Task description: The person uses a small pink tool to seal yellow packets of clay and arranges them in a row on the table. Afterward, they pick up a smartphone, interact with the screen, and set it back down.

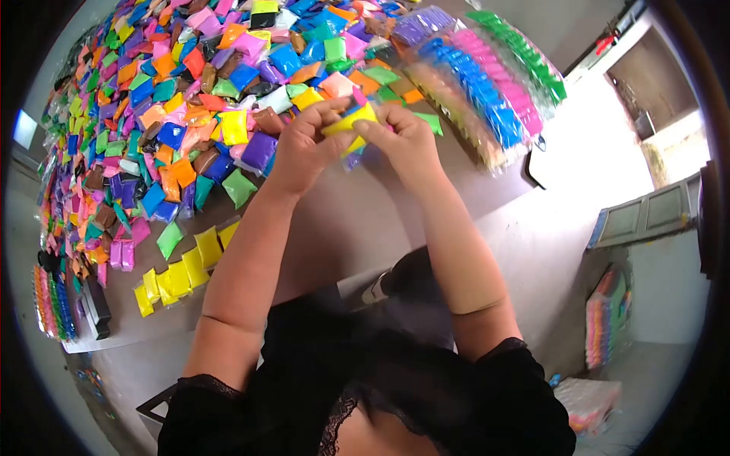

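Observation:
Over the near part of the table, my left hand (308,144) and my right hand (409,143) meet with fingers closed on a small yellow packet (350,121). Both thumbs press on its near side. Bits of pink and blue show just behind it, partly hidden by the fingers. Beyond my hands spreads a large heap of small packets (201,114) in many colours, in clear glossy wrap. Left of my left forearm lies a row of yellow packets (179,279) set side by side.
Long wrapped rows of blue packets (475,87), pink packets (502,83) and green packets (521,57) lie at the table's right end. A black object (96,308) rests near the left edge of the table (327,235). More wrapped bundles (604,319) stand on the floor at right.

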Action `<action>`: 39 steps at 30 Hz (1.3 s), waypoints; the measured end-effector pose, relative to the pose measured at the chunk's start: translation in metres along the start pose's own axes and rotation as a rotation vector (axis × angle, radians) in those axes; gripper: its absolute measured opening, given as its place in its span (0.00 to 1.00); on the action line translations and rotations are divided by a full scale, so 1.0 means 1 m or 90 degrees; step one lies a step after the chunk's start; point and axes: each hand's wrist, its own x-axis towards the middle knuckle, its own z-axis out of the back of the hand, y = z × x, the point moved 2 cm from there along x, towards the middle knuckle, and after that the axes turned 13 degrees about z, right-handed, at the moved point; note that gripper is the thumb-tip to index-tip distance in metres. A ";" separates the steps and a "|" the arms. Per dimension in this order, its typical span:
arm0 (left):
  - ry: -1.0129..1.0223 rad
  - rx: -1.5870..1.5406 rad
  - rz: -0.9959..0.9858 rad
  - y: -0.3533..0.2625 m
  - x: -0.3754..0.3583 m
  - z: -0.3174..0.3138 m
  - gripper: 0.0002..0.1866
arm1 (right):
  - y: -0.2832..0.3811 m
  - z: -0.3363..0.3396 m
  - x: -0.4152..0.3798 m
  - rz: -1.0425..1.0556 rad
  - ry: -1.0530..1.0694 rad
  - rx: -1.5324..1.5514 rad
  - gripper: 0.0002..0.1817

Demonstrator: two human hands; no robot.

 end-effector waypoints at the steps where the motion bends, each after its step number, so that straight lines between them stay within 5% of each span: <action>1: -0.010 -0.007 -0.008 -0.003 0.012 -0.001 0.25 | -0.001 -0.007 0.015 0.005 0.013 -0.003 0.12; 3: -0.009 -0.225 -0.119 -0.011 0.030 0.001 0.25 | -0.008 -0.028 0.040 -0.086 -0.104 0.403 0.10; 4: -0.042 -0.254 -0.071 -0.001 0.035 0.007 0.23 | -0.010 -0.043 0.051 -0.081 -0.145 0.454 0.09; 11: -0.133 -0.519 -0.081 0.027 0.056 0.043 0.18 | -0.065 -0.079 0.066 0.042 -0.041 0.136 0.07; 15: -0.104 -0.453 -0.012 0.041 0.051 0.036 0.20 | -0.074 -0.056 0.073 -0.005 -0.163 0.216 0.08; 20: 0.022 -0.451 0.133 0.049 0.050 0.020 0.16 | -0.095 -0.026 0.076 -0.075 -0.002 0.550 0.10; 39: 0.032 -0.395 0.232 0.042 0.053 0.017 0.13 | -0.096 -0.028 0.076 -0.055 -0.002 0.462 0.05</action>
